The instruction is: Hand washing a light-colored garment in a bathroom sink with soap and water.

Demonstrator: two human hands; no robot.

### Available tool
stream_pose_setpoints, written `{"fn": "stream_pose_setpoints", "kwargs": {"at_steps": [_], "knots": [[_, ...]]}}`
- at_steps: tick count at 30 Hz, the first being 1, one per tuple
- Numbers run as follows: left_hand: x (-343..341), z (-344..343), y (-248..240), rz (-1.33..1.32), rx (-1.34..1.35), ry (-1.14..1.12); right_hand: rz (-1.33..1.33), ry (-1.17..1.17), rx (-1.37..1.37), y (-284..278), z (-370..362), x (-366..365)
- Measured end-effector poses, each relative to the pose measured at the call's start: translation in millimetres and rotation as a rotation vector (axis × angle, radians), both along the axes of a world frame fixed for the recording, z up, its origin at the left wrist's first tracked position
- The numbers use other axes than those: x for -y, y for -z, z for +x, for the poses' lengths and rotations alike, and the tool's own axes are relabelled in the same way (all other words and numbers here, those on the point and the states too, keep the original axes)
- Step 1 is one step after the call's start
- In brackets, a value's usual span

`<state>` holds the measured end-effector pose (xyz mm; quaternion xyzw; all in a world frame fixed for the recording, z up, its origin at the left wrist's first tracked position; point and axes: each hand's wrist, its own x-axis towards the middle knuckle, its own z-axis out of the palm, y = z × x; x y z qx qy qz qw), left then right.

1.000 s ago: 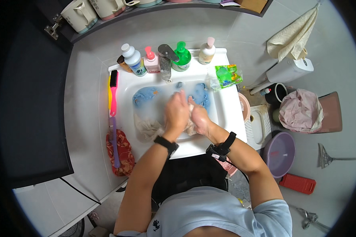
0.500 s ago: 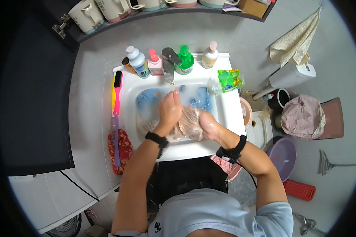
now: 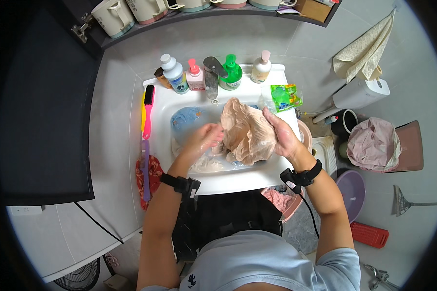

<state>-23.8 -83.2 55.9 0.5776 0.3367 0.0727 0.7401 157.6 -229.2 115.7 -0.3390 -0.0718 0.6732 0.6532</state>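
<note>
Two hands, left (image 3: 203,141) and right (image 3: 285,137), grasp opposite sides of a beige cloth (image 3: 250,131) between them.

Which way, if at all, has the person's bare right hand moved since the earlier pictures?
Yes, rightward: judged against the white rectangular sink, the bare right hand has gone from inside the right rim to over it.

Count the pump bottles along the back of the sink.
3: the pink bottle left of the faucet, the green bottle just right of it, and the off-white bottle farther right. None looks hidden.
</note>
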Motion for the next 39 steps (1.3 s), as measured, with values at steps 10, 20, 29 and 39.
{"fn": "stream_pose_setpoints", "kwargs": {"at_steps": [10,20,29,39], "knots": [[-1.1,15.6,18.4,0.333,0.116,-0.107,0.006,0.106,0.030,-1.1,-0.4,12.4],[-20.6,-1.9,-2.5,-0.146,-0.173,0.180,0.017,0.329,0.263,15.6,-19.7,11.3],[-19.0,7.6,-48.1,0.105,0.074,-0.048,0.088,-0.085,0.955,33.6,-26.2,8.5],[-14.0,30.5,-111.0,0.387,0.144,0.374,0.271,-0.358,1.156,-26.8,2.9,-42.5]]}}
